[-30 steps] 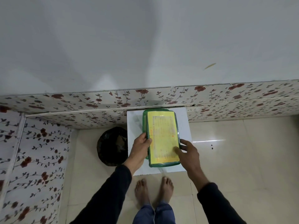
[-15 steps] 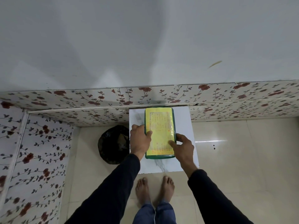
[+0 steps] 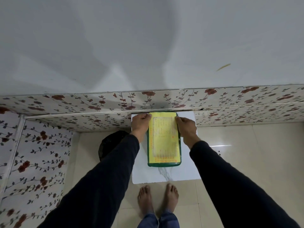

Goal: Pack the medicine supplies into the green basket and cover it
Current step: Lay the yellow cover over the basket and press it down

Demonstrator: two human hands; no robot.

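Note:
The green basket [image 3: 164,164] lies on a small white marble-patterned table [image 3: 166,176], with a yellow printed lid [image 3: 163,139] covering its top. Its contents are hidden. My left hand [image 3: 140,123] grips the lid's far left edge, fingers curled over it. My right hand [image 3: 186,129] presses on the far right edge of the lid. Both hands sit at the end of the basket nearest the wall.
A black bin [image 3: 111,145] stands on the floor left of the table. Floral-patterned wall panels [image 3: 82,104] run behind and on the left. My bare feet [image 3: 158,199] stand on cream tiles in front of the table.
Both hands slid from the near end of the basket along its sides to the far end by the wall. The lid now sits flat and square on the basket.

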